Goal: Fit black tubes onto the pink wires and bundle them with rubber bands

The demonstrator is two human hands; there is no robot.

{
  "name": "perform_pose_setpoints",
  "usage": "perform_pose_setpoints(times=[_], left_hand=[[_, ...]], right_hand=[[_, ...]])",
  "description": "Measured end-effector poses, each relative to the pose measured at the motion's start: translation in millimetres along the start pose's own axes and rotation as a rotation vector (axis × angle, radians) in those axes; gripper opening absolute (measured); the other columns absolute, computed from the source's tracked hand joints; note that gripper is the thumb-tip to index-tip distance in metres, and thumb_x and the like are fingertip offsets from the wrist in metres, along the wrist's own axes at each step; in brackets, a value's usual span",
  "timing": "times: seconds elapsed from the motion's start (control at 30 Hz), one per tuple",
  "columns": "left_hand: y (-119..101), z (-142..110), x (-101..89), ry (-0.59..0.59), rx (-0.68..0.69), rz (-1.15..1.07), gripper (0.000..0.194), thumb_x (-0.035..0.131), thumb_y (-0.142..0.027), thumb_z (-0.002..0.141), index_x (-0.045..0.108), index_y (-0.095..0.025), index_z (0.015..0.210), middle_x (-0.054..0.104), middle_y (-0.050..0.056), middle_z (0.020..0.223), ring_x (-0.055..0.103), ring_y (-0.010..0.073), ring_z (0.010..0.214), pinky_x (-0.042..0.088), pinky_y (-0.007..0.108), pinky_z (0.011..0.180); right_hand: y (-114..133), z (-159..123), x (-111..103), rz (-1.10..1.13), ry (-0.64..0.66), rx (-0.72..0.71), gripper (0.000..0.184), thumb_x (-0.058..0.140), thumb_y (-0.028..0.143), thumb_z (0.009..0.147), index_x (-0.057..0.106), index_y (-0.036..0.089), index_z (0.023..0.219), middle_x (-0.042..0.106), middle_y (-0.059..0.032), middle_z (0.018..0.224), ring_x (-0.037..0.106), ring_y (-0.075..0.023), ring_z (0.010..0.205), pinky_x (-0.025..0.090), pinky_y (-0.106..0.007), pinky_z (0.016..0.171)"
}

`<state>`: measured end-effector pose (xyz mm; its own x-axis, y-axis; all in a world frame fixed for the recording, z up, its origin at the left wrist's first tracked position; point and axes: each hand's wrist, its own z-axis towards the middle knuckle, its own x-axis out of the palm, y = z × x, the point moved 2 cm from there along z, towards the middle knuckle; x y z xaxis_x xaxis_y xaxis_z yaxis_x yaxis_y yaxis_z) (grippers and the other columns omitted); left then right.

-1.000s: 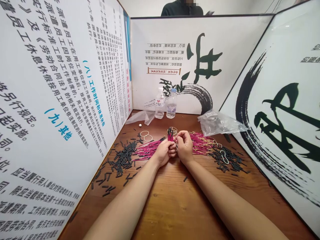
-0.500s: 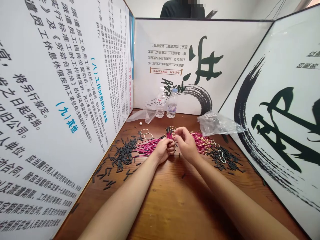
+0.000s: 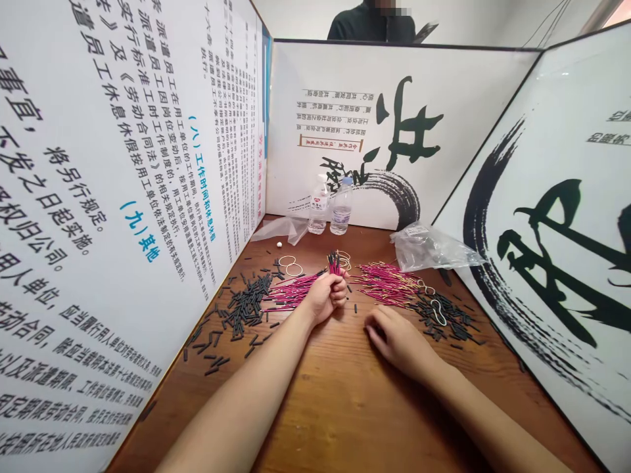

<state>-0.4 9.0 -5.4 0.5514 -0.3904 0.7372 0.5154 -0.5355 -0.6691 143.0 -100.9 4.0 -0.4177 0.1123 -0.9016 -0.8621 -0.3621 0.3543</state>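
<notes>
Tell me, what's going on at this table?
A person's left hand grips a bundle of pink sticks, dark ends showing above the fist. The right hand is apart from it, fingers bent, low over or on the table; I can't tell whether it holds anything. More pink sticks lie in a left pile and a right pile, each beside scattered black pieces. Two bottles stand behind.
</notes>
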Motion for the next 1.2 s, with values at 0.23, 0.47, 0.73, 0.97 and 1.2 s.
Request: perform_pose_setpoints(times=[0.23, 0.47, 0.73, 0.97, 1.2], left_hand=[[0.1, 1.3, -1.1, -0.001, -0.003, -0.002, 0.015, 0.055, -0.016, 0.072, 0.049, -0.016, 0.085, 0.026, -0.009, 0.053, 0.019, 0.0038, 0.041, 0.013, 0.017, 0.039], [-0.3, 1.6, -0.2, -0.011, -0.011, 0.002, 0.016, 0.054, -0.015, 0.07, 0.048, -0.016, 0.086, 0.027, -0.009, 0.053, 0.02, 0.0036, 0.041, 0.013, 0.017, 0.04], [-1.9, -0.7, 3.2, -0.003, -0.01, 0.035, 0.014, 0.052, -0.014, 0.07, 0.047, -0.017, 0.083, 0.027, -0.009, 0.052, 0.019, 0.003, 0.039, 0.012, 0.018, 0.041], [-2.4, -0.9, 4.8, 0.006, -0.021, 0.045, 0.013, 0.051, -0.014, 0.071, 0.046, -0.017, 0.082, 0.028, -0.009, 0.051, 0.018, 0.0029, 0.039, 0.011, 0.018, 0.041], [-2.2, -0.3, 4.7, 0.016, -0.017, 0.046, 0.012, 0.051, -0.015, 0.071, 0.045, -0.017, 0.081, 0.029, -0.009, 0.051, 0.017, 0.003, 0.038, 0.01, 0.019, 0.041]], right_hand=[[5.1, 38.9, 10.1, -0.132, -0.032, 0.138, 0.007, 0.047, 0.02, 0.084, 0.053, 0.02, 0.082, 0.06, -0.0064, 0.084, 0.055, -0.0192, 0.077, 0.04, -0.03, 0.069], [-0.6, 50.8, 8.0, -0.2, 0.072, 0.249, 0.015, 0.046, 0.009, 0.081, 0.059, 0.018, 0.083, 0.067, -0.0101, 0.087, 0.06, -0.0209, 0.079, 0.037, -0.029, 0.066], [-3.0, 75.3, 4.9, -0.312, 0.114, 0.279, 0.021, 0.044, 0.011, 0.083, 0.065, 0.015, 0.087, 0.067, -0.011, 0.091, 0.062, -0.0212, 0.085, 0.038, -0.028, 0.07], [2.7, 78.0, 7.0, -0.354, 0.108, 0.307, 0.024, 0.042, 0.019, 0.089, 0.064, 0.014, 0.092, 0.065, -0.011, 0.093, 0.062, -0.0208, 0.085, 0.037, -0.028, 0.069], [3.9, 82.6, 9.3, -0.252, 0.111, 0.254, 0.027, 0.039, 0.021, 0.093, 0.063, 0.018, 0.104, 0.064, -0.0083, 0.094, 0.061, -0.0184, 0.083, 0.037, -0.026, 0.069]])
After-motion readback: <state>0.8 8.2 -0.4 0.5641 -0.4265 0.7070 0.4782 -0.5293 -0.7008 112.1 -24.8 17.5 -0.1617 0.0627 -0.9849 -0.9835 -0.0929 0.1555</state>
